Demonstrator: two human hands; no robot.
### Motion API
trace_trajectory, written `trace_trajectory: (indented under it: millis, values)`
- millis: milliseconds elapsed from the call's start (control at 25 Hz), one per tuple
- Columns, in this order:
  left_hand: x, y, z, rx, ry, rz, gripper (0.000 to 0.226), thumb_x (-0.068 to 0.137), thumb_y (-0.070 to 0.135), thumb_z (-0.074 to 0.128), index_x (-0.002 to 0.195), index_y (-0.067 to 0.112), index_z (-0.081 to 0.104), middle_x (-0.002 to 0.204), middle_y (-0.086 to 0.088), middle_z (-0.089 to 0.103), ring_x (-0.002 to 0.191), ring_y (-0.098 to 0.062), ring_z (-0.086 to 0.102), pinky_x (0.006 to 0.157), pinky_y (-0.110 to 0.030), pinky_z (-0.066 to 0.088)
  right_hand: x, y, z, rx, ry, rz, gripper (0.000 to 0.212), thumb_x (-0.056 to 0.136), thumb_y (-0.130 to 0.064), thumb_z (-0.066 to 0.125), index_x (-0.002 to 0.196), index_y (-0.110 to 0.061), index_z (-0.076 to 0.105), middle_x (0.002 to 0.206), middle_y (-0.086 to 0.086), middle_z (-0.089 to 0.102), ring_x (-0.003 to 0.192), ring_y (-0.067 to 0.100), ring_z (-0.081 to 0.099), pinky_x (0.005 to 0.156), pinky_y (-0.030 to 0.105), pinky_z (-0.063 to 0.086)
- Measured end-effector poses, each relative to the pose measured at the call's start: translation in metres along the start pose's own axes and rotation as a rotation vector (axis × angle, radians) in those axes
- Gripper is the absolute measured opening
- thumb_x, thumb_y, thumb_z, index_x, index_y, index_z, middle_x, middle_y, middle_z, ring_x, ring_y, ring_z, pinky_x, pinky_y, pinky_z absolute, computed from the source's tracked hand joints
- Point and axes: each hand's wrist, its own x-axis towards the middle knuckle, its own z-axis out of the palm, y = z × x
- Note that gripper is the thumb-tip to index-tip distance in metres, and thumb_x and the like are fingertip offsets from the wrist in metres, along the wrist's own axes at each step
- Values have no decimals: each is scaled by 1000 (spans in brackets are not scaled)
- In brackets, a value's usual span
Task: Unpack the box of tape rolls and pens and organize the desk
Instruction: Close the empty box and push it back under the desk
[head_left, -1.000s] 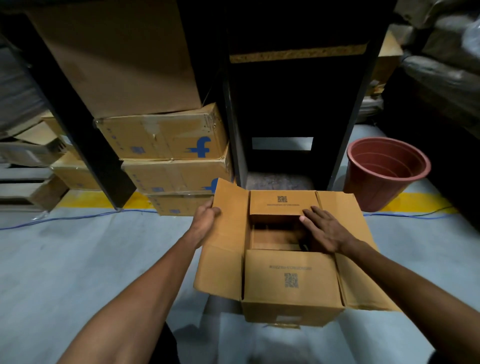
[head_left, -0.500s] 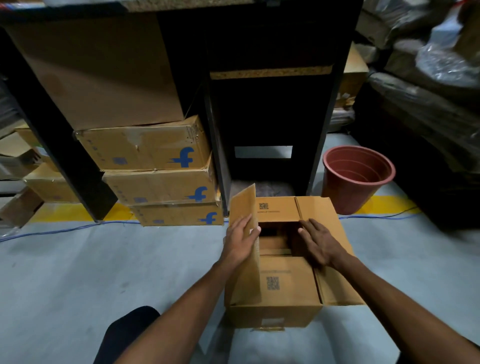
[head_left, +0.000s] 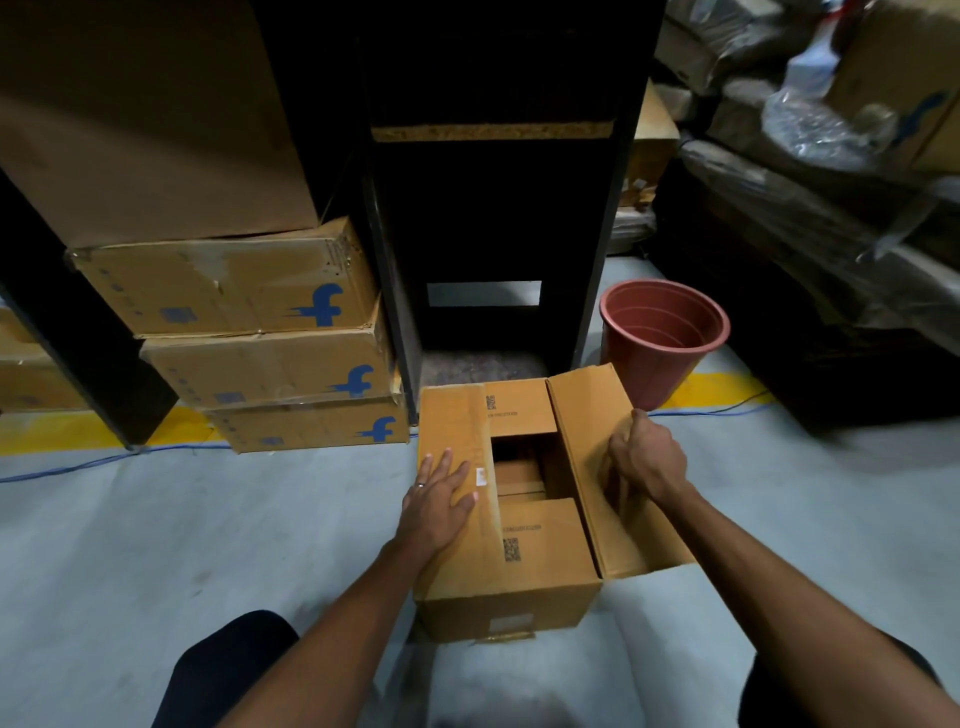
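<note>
Cardboard makes up the box, which sits on the grey floor in front of a dark shelf unit, its top part open with a dark gap in the middle. On its left flap the left hand lies flat with fingers straight and slightly spread, while the right hand has its fingers curled round the edge of the right flap, which stands raised. A reddish plastic pot stands just behind the box to the right, and stacked cartons with blue logos sit to the left.
</note>
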Motion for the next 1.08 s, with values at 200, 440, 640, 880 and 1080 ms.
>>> trace_trajectory:
  millis: [200,440,640,880,1080]
  values:
    - [-6,-6,4,-79,32,29,59,100,48,45,154,33,27,165,10,7,153,-20,-3,119,-54,16,-1,-6,-24,197,100,-138,32,84,-13,54,114,-10,65,100,11,72,87,30,65,72,32,51]
    - [-9,-7,4,-118,44,54,58,100,46,45,154,31,29,165,10,8,153,-18,-4,120,-50,16,-22,-38,-22,303,-46,-430,44,93,-9,47,132,-17,63,121,6,71,111,24,65,93,24,46]
    - [-11,-9,7,-130,77,70,57,102,44,43,155,30,26,165,10,7,152,-15,-6,120,-48,16,-42,-45,22,152,-259,-639,43,99,-22,46,142,-17,50,141,7,57,128,28,54,105,32,43]
    - [-20,-13,17,-26,144,51,59,105,43,27,158,23,9,165,8,-4,149,-8,-13,120,-43,19,-62,-39,77,-283,-279,-675,56,104,-43,30,156,-24,22,164,6,20,149,28,18,122,42,22]
    - [-33,7,23,-220,233,-194,77,97,55,45,158,27,7,166,1,-7,152,-26,7,115,-49,30,-75,-26,80,11,-251,-73,97,79,-77,54,153,-31,11,159,10,21,142,37,29,109,55,37]
